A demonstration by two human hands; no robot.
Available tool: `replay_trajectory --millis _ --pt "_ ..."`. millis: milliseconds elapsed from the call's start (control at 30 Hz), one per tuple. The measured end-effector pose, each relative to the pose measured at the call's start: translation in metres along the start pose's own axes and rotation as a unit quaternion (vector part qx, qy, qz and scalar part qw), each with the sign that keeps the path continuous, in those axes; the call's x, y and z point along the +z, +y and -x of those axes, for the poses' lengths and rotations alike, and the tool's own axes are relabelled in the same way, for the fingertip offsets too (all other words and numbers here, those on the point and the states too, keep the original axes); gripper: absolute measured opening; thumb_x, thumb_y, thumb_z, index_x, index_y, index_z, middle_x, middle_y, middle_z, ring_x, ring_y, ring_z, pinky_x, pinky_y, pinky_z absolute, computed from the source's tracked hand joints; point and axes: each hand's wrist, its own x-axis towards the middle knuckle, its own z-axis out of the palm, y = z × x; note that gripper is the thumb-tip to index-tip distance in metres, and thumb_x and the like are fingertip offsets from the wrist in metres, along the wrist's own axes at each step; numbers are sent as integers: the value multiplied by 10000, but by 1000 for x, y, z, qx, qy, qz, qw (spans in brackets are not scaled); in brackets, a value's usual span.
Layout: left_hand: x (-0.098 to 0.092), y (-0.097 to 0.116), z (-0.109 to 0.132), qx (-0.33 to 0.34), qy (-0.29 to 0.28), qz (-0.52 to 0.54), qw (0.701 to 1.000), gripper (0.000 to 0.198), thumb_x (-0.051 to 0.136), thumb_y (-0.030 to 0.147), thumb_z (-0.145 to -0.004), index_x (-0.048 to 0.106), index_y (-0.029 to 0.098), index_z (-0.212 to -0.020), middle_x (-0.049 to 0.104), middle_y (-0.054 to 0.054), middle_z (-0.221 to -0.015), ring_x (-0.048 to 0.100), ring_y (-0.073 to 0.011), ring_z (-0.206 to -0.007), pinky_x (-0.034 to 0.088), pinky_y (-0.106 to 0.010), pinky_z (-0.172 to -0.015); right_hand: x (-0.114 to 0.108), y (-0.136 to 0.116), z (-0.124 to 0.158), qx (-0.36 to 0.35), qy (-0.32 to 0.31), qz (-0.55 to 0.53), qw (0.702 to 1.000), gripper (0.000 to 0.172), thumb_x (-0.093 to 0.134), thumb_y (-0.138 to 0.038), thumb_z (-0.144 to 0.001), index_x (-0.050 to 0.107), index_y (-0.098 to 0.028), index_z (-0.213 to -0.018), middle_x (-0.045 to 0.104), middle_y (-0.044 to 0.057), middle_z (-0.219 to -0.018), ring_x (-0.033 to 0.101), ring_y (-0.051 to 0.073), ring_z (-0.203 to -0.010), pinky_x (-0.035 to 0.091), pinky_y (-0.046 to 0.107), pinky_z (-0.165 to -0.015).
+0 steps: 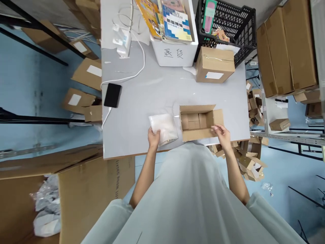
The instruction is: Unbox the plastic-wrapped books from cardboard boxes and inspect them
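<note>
My left hand (153,138) grips the lower left edge of a flat white packet (164,127), which looks like a plastic pouch; its contents cannot be made out. Right of the packet stands an open cardboard box (194,136) with its flaps up and only bare cardboard visible inside. At that box's near right corner, my right hand (222,136) pinches the flap between thumb and fingers. Packet and box sit apart, close to the table's front edge.
On the grey table (152,88) are a black device (112,95) with a cable, a power strip (124,42), a white bin (175,56) of books, a black crate (243,30) and a closed carton (215,66). A large cardboard box (96,193) stands lower left.
</note>
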Motion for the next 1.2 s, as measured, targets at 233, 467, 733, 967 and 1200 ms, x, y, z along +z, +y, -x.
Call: replay_trajectory --millis 233,467,733,967,1200 --pt "19 46 62 212 -130 -46 967 670 652 591 -1022 589 198 -1561 600 -180 -1650 534 -337 -1577 366 -500 -1357 -50 39 -40 75 148 25 986 852 842 -699 -751 687 -128 -1363 735 245 -1405 736 325 -1267 595 516 -1118" --pt "55 76 84 111 -149 -105 977 574 627 689 -976 752 190 -1229 820 -151 -1175 763 -367 -1195 601 -484 -1066 -16 58 -49 125 -54 -141 981 639 833 -817 -729 756 -212 -923 848 85 -1006 812 279 -1019 646 476 -1035" --pt "109 156 94 162 -157 -3 974 654 677 780 -917 754 170 -1141 800 -132 -1171 750 -321 -1139 613 -451 -1019 -78 50 -66 89 32 -248 964 579 839 -778 -805 791 -226 -971 848 64 -990 820 267 -1032 652 415 -969" --pt "267 210 100 189 -319 -3 929 600 706 765 -896 748 202 -1100 786 -101 -1077 731 -294 -1116 593 -416 -980 -168 91 -75 107 215 -283 929 578 884 -773 -753 718 -223 -815 837 78 -946 813 267 -1046 649 395 -978" --pt "367 226 118 206 -435 -43 875 389 742 599 -941 743 213 -992 725 -48 -892 702 -238 -928 585 -380 -897 -207 143 -65 148 321 -257 899 616 829 -813 -707 635 -231 -762 784 73 -840 790 267 -929 650 411 -900"
